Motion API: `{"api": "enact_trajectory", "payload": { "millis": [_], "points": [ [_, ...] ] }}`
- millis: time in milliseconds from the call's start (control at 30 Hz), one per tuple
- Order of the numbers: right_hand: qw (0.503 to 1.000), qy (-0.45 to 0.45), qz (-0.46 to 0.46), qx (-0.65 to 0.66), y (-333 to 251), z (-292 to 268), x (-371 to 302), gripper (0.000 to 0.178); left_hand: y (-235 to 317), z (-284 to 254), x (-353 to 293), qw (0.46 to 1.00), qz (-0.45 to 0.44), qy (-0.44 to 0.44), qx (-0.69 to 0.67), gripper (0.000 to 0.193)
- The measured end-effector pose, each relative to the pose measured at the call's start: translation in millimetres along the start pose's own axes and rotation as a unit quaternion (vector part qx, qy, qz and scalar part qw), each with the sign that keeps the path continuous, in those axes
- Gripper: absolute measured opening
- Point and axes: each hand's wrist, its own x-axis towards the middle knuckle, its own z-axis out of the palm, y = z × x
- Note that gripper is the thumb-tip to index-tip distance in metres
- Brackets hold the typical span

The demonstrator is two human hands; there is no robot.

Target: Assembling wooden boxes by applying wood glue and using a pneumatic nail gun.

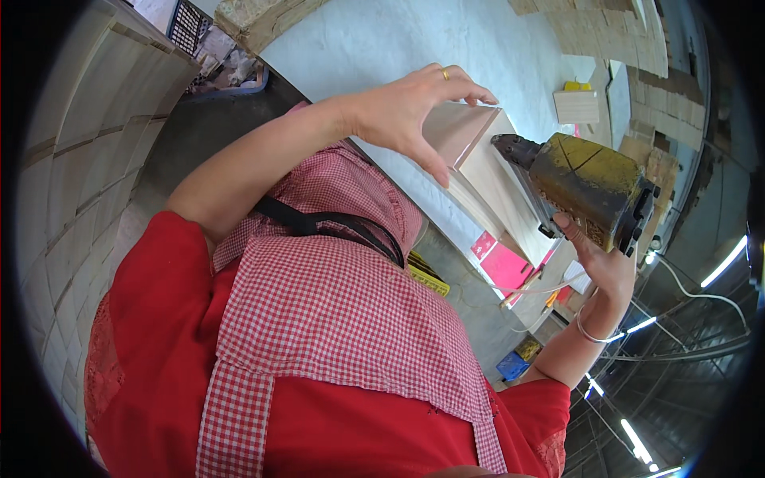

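Note:
A pale box made of thin wooden boards [498, 175] stands on the light-topped table, tilted in my view. My left hand [410, 115], with a ring on one finger, spans the near end of the box. Its thumb lies at one edge and its fingers at the opposite corner. My right hand [603, 267] grips a worn yellow and black nail gun [586, 171] by its handle, which is partly hidden. The nose of the gun is close to the box's upper edge; whether they touch I cannot tell.
Stacked wooden boards [76, 183] rise at the left, with more stacks [610, 28] at the far right of the table [343, 48]. Beyond the box sits a small wooden block [576, 107]. Pink card [508, 267] and a pale hose [530, 290] lie near the right side.

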Motion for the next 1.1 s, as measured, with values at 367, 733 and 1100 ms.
{"api": "enact_trajectory", "payload": {
  "millis": [367, 733, 1100],
  "points": [
    [0.998, 0.051, 0.020, 0.032, -18, 4, 6, 0.028, -1, 3, 9, 0.999, -0.009, -0.007, 0.033, 0.099],
    [0.995, 0.050, 0.064, 0.050, -13, 3, 7, 0.037, -12, 9, 12, 0.997, -0.021, -0.033, -0.064, 0.101],
    [0.991, 0.089, 0.058, 0.081, -11, 1, 25, 0.044, -12, 10, 11, 0.997, -0.032, -0.034, -0.057, 0.100]
  ]
}}
